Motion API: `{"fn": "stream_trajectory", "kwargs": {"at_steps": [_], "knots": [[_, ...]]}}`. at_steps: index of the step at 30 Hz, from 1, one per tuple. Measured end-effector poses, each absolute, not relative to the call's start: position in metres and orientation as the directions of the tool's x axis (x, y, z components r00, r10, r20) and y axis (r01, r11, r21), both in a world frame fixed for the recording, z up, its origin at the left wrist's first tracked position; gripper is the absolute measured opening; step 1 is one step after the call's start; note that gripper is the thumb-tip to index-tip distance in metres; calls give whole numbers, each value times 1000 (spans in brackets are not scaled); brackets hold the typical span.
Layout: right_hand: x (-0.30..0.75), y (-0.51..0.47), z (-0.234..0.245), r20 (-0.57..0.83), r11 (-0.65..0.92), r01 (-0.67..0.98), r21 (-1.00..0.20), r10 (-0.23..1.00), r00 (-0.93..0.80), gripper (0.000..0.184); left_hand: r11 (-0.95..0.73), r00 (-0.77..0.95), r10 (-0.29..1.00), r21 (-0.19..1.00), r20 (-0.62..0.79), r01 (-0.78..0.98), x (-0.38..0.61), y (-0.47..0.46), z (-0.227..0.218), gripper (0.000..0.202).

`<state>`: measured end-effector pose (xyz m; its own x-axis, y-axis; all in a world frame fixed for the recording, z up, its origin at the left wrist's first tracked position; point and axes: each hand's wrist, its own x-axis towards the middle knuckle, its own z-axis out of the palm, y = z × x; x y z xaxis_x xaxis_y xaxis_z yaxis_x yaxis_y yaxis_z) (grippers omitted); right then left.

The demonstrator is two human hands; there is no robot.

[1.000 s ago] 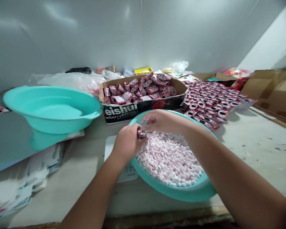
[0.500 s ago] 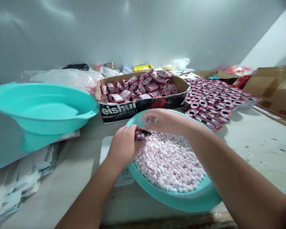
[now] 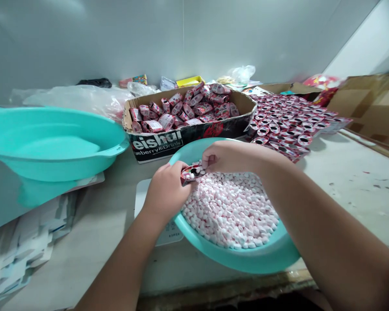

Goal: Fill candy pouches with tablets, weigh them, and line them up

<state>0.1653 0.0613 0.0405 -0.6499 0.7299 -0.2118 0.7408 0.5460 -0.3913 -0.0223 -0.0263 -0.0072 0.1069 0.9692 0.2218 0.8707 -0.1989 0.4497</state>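
My left hand (image 3: 168, 190) grips a small red printed carton (image 3: 188, 173) over the left side of a turquoise basin (image 3: 236, 262). The carton's dark oval opening faces up, with a few white pieces in it. My right hand (image 3: 218, 156) is curled at the carton's right end, its fingertips pinched on small pale candies beside the opening. Pinkish-white candies (image 3: 233, 211) fill much of the basin beneath both hands. Part of a white flat device (image 3: 142, 194), perhaps a scale, shows under the basin's left side.
Behind the basin stands a cardboard box (image 3: 158, 147) heaped with red cartons (image 3: 184, 110). Rows of open-topped cartons (image 3: 282, 123) crowd the table to the right. Another turquoise basin (image 3: 52, 162) is at left, above flat white cartons (image 3: 29, 242). A brown box (image 3: 366, 103) stands far right.
My right hand has lowered to the carton's opening, and its fingers have closed in. The carton has tilted, showing more of its opening, with more candies at it. The view has shifted slightly.
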Motion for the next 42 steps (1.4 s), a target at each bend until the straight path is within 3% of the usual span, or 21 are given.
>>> {"fn": "stream_trajectory", "kwargs": {"at_steps": [18,25,35,42], "knots": [[146,47,38,-66,639,574,-513,637,-768,11,-258,183,962,451,204,854,-26,-28,-2,20],[141,47,36,-42,595,568,-568,669,-742,9,-246,174,964,419,203,874,-25,-28,-2,18],[135,38,39,-22,657,553,-512,634,-773,15,-237,157,966,463,205,854,-23,-27,-3,11],[137,39,42,-19,655,551,-517,635,-772,3,-243,166,964,437,208,866,-24,-25,-5,14]]}}
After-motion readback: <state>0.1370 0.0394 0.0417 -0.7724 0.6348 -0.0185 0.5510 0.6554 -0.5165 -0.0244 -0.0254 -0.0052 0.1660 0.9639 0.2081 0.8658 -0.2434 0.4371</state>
